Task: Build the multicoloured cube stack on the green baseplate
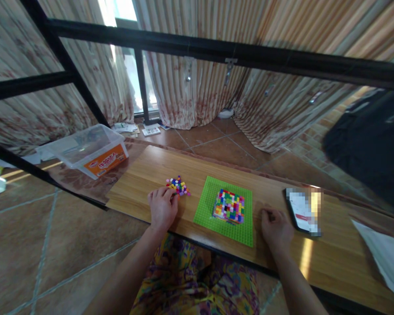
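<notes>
Head view, one frame. The left hand (pixel 162 206) lay palm down on the wooden tabletop (pixel 335 258), fingers curled together, with the fingertips touching the near edge of a small pile of loose coloured bricks (pixel 177 185); whether a brick was pinched between the fingers could not be told. The pile sat on the tabletop just left of a green baseplate (pixel 206 205), not touching it. On the baseplate stood a square block of assembled bricks (pixel 229 206) in mixed colours, several layers high, placed toward the plate's right half. The right hand (pixel 276 228) rested on the tabletop just right of the baseplate, loosely closed with the fingers curled under and nothing visibly held. Further right lay a phone (pixel 302 211), screen up and blurred, near the right hand but apart from it. A sheet of white paper (pixel 385 258) lay at the far right end of the tabletop. Beyond the left end of the tabletop sat a clear plastic tub (pixel 88 151) with an orange label. A black metal frame (pixel 216 46) crossed the view above, with striped curtains (pixel 190 92) behind. A patterned garment (pixel 190 284) covered the person's lap below the tabletop's edge.
</notes>
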Available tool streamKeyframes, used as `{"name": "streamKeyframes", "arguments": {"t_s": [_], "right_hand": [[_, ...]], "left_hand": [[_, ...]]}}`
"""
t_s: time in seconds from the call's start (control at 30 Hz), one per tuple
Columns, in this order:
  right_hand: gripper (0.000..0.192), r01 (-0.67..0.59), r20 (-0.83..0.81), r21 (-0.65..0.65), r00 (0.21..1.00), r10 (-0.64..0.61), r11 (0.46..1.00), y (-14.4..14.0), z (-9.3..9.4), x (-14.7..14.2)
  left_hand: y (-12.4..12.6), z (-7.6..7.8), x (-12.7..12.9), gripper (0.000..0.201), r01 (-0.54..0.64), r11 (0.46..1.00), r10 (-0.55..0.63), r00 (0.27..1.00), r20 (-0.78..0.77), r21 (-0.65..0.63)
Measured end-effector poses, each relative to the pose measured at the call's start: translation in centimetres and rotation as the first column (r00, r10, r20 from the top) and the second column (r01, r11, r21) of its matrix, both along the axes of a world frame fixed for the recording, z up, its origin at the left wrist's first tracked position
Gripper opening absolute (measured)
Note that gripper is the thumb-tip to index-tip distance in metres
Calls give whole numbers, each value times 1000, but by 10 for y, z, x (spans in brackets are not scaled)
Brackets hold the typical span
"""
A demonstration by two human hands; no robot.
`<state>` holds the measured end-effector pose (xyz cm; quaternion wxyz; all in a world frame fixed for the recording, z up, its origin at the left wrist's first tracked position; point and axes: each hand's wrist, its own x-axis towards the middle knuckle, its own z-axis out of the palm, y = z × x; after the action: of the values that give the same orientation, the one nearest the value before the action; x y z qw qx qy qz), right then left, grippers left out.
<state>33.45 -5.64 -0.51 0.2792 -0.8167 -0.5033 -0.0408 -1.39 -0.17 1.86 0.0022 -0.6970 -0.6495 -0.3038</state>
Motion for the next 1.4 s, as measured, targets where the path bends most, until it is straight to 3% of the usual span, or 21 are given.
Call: {"name": "streamKeyframes", "arguments": {"t_s": [0.23, 0.37, 0.57, 0.83, 0.93, 1.4], "right_hand": [[36, 17, 10, -9, 1000, -17, 1000, 0, 1, -1], [38, 13, -3, -16, 1000, -13, 1000, 0, 0, -1], [38, 19, -14, -13, 1000, -19, 1000, 1, 0, -1], [34, 16, -21, -28, 1000, -17, 999, 2, -1, 0], [33, 15, -20, -8, 1000, -15, 1000, 2, -1, 0], [32, 23, -17, -6, 1000, -23, 1000, 2, -1, 0]], "left_hand": [[1, 2, 2, 12, 23, 1000, -24, 999, 48, 7], [-2, 4, 11, 14, 181, 983, -180, 968, 176, 10], [-14, 21, 51, 14, 476, 878, -448, 853, 269, -47], [-10, 38, 91, 18, 621, 779, -595, 774, 215, -83], [-9, 37, 98, 18, 634, 768, -613, 769, 180, -94], [-6, 35, 111, 14, 558, 827, -548, 828, 119, -72]]}}
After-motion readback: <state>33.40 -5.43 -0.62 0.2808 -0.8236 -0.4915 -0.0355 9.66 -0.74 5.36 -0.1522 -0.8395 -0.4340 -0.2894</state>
